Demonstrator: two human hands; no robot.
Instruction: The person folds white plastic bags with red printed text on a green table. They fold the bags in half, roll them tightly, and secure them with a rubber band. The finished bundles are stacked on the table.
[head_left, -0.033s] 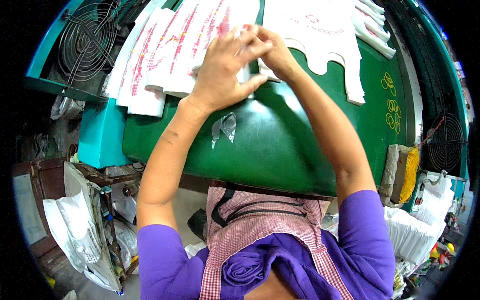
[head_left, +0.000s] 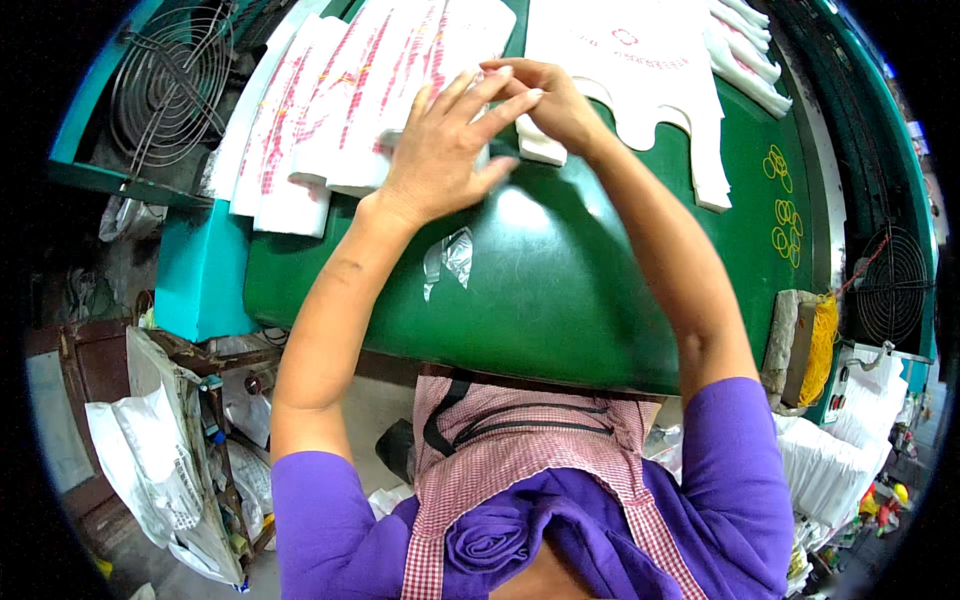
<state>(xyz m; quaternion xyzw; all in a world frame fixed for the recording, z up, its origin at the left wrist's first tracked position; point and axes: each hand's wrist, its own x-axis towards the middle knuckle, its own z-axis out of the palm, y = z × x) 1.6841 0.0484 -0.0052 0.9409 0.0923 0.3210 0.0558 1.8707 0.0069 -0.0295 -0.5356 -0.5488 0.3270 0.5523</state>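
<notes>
My left hand (head_left: 440, 150) lies flat with fingers spread on a stack of white plastic bags with red print (head_left: 350, 90), pressing it onto the green table (head_left: 600, 290). My right hand (head_left: 555, 105) reaches in from the right and meets the left fingertips. It pinches the folded white edge of the bag stack (head_left: 540, 148). Another pile of white bags with cut-out handles (head_left: 650, 70) lies just right of both hands.
Yellow rubber bands (head_left: 785, 210) lie on the table's right side, beside a yellow bundle (head_left: 820, 345). A clear plastic scrap (head_left: 450, 258) sits near the front edge. Wire fans stand at the left (head_left: 165, 85) and right (head_left: 890, 290). White sacks (head_left: 140, 460) hang below.
</notes>
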